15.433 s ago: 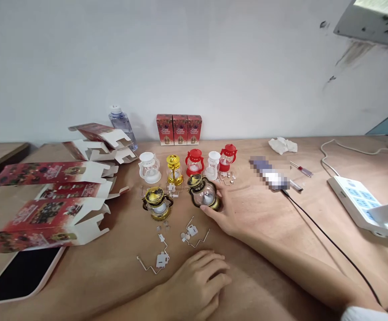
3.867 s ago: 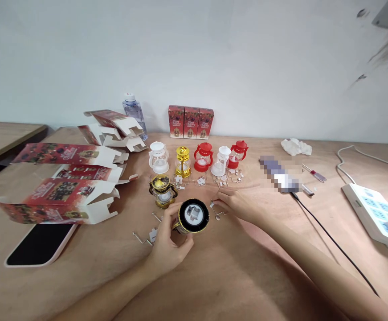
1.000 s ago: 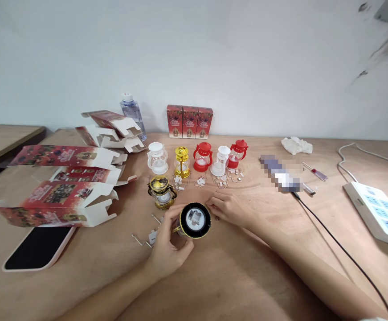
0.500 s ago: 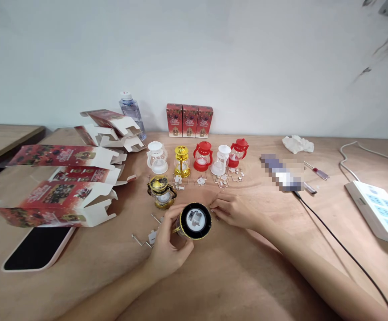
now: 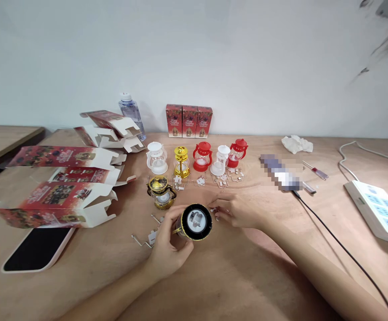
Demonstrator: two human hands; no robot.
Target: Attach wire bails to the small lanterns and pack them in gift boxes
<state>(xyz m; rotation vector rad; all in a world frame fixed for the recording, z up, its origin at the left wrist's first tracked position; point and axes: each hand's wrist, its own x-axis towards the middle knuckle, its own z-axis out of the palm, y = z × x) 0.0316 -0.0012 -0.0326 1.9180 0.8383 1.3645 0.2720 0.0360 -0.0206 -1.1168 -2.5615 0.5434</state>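
My left hand is closed around a black and gold lantern, tipped so that its round base faces me. Inside the black base rim a white disc with an opened compartment shows metal contacts. Just right of the lantern, my right hand rests low on the table, fingertips bent together over small parts; what they pinch is hidden. A small round piece lies under those fingers. Beyond my left hand stands a second black and gold lantern. Bent wire handles with a small white cover lie beside my left wrist.
Behind are white, gold and red lanterns with wires and small parts before them. Three red boxes stand by the wall. Opened boxes, a phone and a bottle sit left; a screwdriver and power strip right.
My right hand's fingers have shifted slightly over the small parts on the table. The lantern in my left hand stays almost where it was.
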